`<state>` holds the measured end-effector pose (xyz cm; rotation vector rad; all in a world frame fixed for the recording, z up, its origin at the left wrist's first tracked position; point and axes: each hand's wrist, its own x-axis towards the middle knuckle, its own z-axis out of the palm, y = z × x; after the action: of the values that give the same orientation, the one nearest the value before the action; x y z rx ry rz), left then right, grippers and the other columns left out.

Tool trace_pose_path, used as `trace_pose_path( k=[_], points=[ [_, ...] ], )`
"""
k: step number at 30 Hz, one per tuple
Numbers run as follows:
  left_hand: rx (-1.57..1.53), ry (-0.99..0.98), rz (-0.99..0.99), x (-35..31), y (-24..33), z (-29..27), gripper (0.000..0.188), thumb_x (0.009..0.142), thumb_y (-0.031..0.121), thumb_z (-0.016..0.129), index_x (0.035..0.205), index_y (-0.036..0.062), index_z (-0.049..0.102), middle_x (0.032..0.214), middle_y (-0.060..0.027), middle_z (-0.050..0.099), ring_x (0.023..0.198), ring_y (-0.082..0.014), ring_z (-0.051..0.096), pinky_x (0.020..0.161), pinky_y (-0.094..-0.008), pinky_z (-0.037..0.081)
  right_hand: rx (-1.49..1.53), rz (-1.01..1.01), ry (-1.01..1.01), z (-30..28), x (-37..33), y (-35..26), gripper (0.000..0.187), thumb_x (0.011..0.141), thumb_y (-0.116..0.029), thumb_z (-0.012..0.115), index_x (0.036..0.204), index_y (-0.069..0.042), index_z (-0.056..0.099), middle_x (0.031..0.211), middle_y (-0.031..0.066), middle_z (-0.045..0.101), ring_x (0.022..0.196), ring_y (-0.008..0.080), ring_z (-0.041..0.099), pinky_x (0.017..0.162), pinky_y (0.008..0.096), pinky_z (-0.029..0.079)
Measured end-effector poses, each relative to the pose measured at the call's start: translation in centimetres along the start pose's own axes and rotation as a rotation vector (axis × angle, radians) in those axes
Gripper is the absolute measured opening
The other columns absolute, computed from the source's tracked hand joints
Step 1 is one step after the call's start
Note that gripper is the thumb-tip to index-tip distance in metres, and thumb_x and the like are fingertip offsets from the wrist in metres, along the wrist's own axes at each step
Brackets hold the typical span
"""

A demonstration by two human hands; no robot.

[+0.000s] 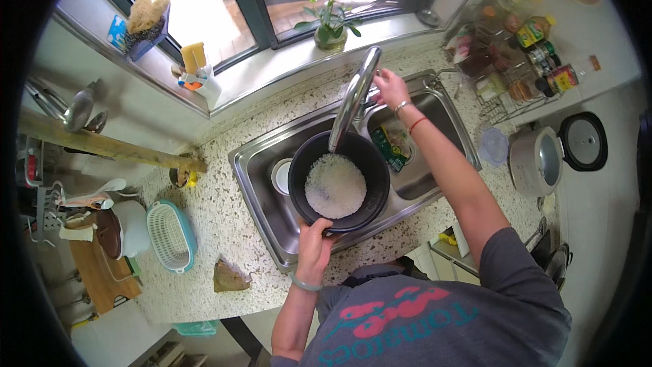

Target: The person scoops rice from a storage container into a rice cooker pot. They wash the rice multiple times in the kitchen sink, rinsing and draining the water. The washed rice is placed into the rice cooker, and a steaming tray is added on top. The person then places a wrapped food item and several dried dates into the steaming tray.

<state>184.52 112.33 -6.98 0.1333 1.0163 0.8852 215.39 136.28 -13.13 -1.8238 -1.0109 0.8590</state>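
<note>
Currently listed: one round black pot (377,187), located over the left basin and divider of your steel double sink (252,163), with white rice grains (335,190) inside. Your left grip (314,245) is clamped on the pot's near rim, thumb uppermost. Your right grip (392,90) is at the base of the chrome tap (356,88), fingers bent; you cannot tell whether they close on its lever. The tap's spout ends above the rice. Further items: one white bowl (280,177), left basin, beside the pot; one green packet (392,146), right basin; one blue-and-white basket (170,234), on the speckled worktop (176,295), left; one potted plant (331,34), on the windowsill (272,68).
</note>
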Motion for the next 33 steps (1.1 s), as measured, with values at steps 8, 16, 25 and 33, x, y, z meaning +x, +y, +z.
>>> trace_pose_path(
  k=[8, 16, 25, 33],
  points=[
    [-0.022, 0.082, -0.031, 2.7, 0.3, 1.1, 0.06, 0.08, -0.011, 0.049, 0.135, 0.0118, 0.039, 0.125, -0.0099, 0.051, 0.11, -0.0268, 0.056, 0.09, -0.0501, 0.052, -0.279, -0.203, 0.108, 0.3, 3.3, 2.4, 0.025, 0.091, -0.024, 0.064, 0.105, -0.003, 0.066, 0.081, 0.0048, 0.067, 0.059, 0.0112, 0.061, 0.055, 0.0262, 0.051],
    [0.035, 0.054, 0.024, 4.1, 0.8, 0.9, 0.062, 0.08, -0.009, 0.05, 0.137, 0.0112, 0.036, 0.123, -0.0106, 0.052, 0.106, -0.0256, 0.058, 0.086, -0.0452, 0.055, 0.171, -0.087, 0.062, -1.8, 0.3, 2.3, 0.012, 0.09, -0.01, 0.064, 0.098, -0.001, 0.066, 0.079, 0.0019, 0.066, 0.059, 0.0081, 0.06, 0.054, 0.0234, 0.049],
    [0.072, 0.043, 0.045, 4.2, 1.9, 1.0, 0.056, 0.079, -0.008, 0.05, 0.131, 0.01, 0.038, 0.114, -0.0096, 0.055, 0.097, -0.022, 0.06, 0.08, -0.0439, 0.057, -0.131, -0.466, 0.201, -3.0, -5.3, -2.9, 0.013, 0.093, -0.012, 0.061, 0.096, 0.0, 0.064, 0.089, 0.0077, 0.064, 0.069, 0.013, 0.06, 0.063, 0.0273, 0.048],
    [0.118, -0.005, 0.034, 4.9, 1.4, 0.8, 0.058, 0.079, -0.008, 0.051, 0.132, 0.0104, 0.038, 0.114, -0.0088, 0.055, 0.096, -0.0217, 0.061, 0.075, -0.0406, 0.058, -0.379, -0.485, -0.505, 5.8, -14.7, -0.6, 0.037, 0.08, -0.024, 0.073, 0.111, -0.007, 0.064, 0.113, 0.0138, 0.062, 0.103, 0.0349, 0.058, 0.091, 0.0423, 0.046]
  ],
)
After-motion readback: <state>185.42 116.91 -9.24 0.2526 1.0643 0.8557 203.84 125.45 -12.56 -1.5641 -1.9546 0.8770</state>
